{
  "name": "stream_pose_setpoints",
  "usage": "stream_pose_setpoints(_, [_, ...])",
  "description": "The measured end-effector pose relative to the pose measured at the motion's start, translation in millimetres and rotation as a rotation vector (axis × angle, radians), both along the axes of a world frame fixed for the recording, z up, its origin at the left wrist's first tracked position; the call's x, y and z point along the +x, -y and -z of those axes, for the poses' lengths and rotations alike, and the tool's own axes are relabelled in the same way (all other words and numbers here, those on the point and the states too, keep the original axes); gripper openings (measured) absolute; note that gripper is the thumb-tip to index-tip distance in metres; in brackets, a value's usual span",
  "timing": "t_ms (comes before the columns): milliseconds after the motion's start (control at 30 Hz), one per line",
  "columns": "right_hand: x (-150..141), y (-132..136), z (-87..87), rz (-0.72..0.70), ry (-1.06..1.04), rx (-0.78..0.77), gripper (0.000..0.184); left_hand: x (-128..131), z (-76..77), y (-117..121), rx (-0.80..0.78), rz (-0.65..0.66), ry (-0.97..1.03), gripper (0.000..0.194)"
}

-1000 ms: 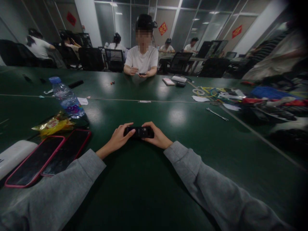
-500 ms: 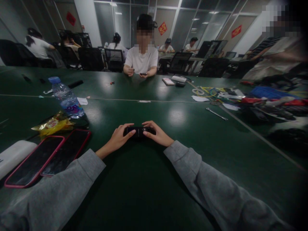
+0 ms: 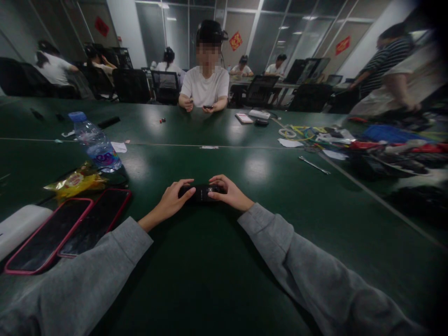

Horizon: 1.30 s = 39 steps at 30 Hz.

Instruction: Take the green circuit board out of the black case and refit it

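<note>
Holding a black handheld device [image 3: 202, 195] in both hands, at the middle of the scene, over a dark green table [image 3: 196, 270]. Clamped on its left end with the left hand [image 3: 171, 195], thumb on the upper face and fingers around toward the far edge. Clamped on its right end with the right hand [image 3: 231, 193], thumb on the upper face beside a small pale square mark, fingers curled by the far edge. Too dark to tell whether touching the table underneath or just above it. Reaching in from near left and near right in grey sleeves [image 3: 287, 252]. On the left, close by the left sleeve, two phones [image 3: 49, 235] with pinkish-red rims, side by side; left of these, a white block [image 3: 23, 228], cut off by the edge of view. Just beyond the phones, a shiny yellow packet [image 3: 79, 182]; behind that, a clear bottle [image 3: 94, 142] with a blue cap. On the right, well apart from the right hand, a metal wrench [image 3: 314, 165], lying aslant; farther off, a tangle of cables [image 3: 297, 134]. At the far side, facing this way, a person [image 3: 205, 86] in a white shirt, with a small dark object [image 3: 208, 107] in one hand.
</note>
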State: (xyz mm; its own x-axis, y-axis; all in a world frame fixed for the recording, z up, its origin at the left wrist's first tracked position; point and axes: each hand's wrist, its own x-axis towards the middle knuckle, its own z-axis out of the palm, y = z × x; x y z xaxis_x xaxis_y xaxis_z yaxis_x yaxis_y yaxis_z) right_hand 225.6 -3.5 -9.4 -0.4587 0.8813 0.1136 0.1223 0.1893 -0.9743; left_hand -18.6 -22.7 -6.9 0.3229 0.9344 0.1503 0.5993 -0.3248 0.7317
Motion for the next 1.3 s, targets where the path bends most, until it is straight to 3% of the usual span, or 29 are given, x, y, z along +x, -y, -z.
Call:
stream_pose_setpoints(633, [2.3, 0.2, -2.4, 0.055, -0.031, -0.055, 0.048, -3.2, 5.1, -2.8, -0.042, -0.028, 0.047, 0.052])
stream_pose_setpoints(933, [1.8, -1.1, 0.3, 0.025, 0.019, 0.068, 0.041, -2.6, 3.4, -4.0, -0.096, -0.017, 0.153, 0.050])
stream_pose_setpoints(1300, [1.2, -3.9, 7.4, 0.047, 0.092, 0.147, 0.038, -3.1, 2.6, -0.6, -0.133, -0.031, 0.148, 0.053])
